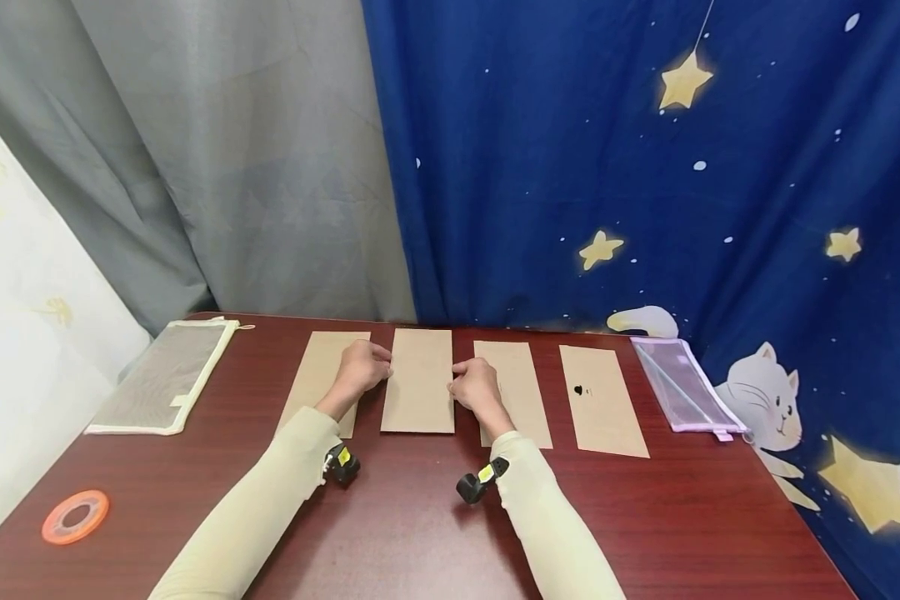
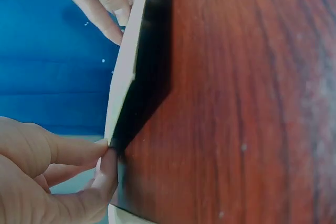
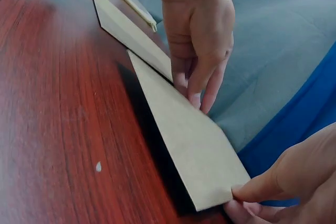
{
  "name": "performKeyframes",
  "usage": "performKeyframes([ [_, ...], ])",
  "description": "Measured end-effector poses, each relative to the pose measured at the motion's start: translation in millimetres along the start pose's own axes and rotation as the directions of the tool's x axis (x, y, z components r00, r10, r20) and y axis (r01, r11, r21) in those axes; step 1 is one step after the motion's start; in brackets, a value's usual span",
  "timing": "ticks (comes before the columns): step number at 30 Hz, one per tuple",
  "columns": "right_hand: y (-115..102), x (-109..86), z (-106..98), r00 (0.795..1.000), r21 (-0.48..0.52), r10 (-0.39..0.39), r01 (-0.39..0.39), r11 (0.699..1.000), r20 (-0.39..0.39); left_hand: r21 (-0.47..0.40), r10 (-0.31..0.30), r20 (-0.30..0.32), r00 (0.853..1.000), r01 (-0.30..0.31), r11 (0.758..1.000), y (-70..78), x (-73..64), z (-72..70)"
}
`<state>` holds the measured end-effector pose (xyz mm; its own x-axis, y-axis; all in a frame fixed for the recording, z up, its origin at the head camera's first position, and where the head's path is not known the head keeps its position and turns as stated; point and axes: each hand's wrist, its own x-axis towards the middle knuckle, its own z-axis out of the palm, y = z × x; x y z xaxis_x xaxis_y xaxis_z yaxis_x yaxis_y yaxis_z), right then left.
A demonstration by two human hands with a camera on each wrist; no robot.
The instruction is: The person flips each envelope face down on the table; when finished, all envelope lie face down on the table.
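One cardboard rectangle [image 1: 418, 383], just below centre frame, was pinched at its side edges by the left hand [image 1: 362, 367] and right hand [image 1: 476, 386], which partly hid neighbouring cardboard sheets [image 1: 521, 387]; sleeves [image 1: 251, 508] ran off the bottom.

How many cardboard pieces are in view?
4: the leftmost piece, partly behind the left hand; the held piece, between both hands; the third piece, partly behind the right hand; the rightmost piece, with a black mark. Any underneath would be hidden.
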<state>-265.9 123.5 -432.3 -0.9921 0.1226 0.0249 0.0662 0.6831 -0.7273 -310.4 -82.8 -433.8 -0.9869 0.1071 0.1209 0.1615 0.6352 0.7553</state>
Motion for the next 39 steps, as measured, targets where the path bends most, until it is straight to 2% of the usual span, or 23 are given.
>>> performKeyframes([
  [5,-2,1.9,2,0.997,-0.092,-0.074,0.074,0.993,0.0,0.09,-0.036,0.004,0.999,0.035,0.995,2.6,0.8,4.2],
  [9,-3,3.7,2,0.992,-0.135,-0.127,0.127,0.983,0.009,0.179,0.007,0.004,1.0,-0.007,0.984,6.3,2.1,5.2],
  [13,0,3.5,-3,0.992,-0.147,-0.123,0.124,0.981,0.011,0.211,0.033,-0.014,0.999,-0.03,0.977,16.5,0.3,7.7],
  [15,3,4.0,-9,0.994,-0.097,-0.112,0.113,0.989,0.013,0.184,0.024,-0.024,0.999,-0.019,0.983,21.6,-0.4,9.6],
  [16,5,4.5,-13,0.994,-0.04,-0.106,0.106,0.994,0.014,0.139,0.018,-0.028,0.999,-0.014,0.99,24.4,-0.5,11.1],
  [18,12,6.9,-24,0.995,0.128,-0.097,0.092,0.988,0.037,-0.021,-0.003,0.01,1.0,0.003,1.0,30.9,-0.9,14.4],
  [19,16,8.5,-31,0.994,0.236,-0.098,0.081,0.968,0.058,-0.134,-0.02,0.053,0.998,0.027,0.991,34.2,-0.7,16.5],
  [20,22,10.5,-41,0.992,0.347,-0.097,0.063,0.936,0.082,-0.247,-0.041,0.102,0.994,0.065,0.967,38.0,-0.7,19.0],
  [22,35,14.6,-62,0.985,0.54,-0.097,0.006,0.842,0.14,-0.447,-0.07,0.198,0.978,0.154,0.881,45.5,-0.8,24.1],
  [23,43,16.8,-73,0.982,0.607,-0.096,-0.024,0.794,0.164,-0.514,-0.077,0.243,0.967,0.196,0.835,49.1,-0.9,26.7],
  [24,50,18.5,-84,0.979,0.655,-0.091,-0.051,0.754,0.181,-0.553,-0.078,0.278,0.957,0.226,0.802,52.4,-0.8,29.4],
  [25,59,20.3,-96,0.977,0.683,-0.082,-0.076,0.726,0.196,-0.58,-0.079,0.309,0.948,0.254,0.774,55.8,-0.3,33.1],
  [26,67,21.5,-106,0.977,0.697,-0.069,-0.094,0.711,0.202,-0.594,-0.073,0.329,0.941,0.267,0.759,59.2,0.2,36.8],
  [28,82,22.9,-123,0.975,0.7,-0.051,-0.12,0.704,0.218,-0.606,-0.069,0.359,0.931,0.288,0.742,64.5,1.2,44.0],
  [33,108,20.4,-141,0.958,0.646,-0.027,-0.172,0.743,0.286,-0.592,-0.109,0.396,0.912,0.345,0.728,72.1,3.1,60.4],
  [39,125,16.4,-147,0.949,0.591,0.008,-0.204,0.781,0.316,-0.559,-0.134,0.408,0.903,0.363,0.745,81.6,5.6,77.9],
])
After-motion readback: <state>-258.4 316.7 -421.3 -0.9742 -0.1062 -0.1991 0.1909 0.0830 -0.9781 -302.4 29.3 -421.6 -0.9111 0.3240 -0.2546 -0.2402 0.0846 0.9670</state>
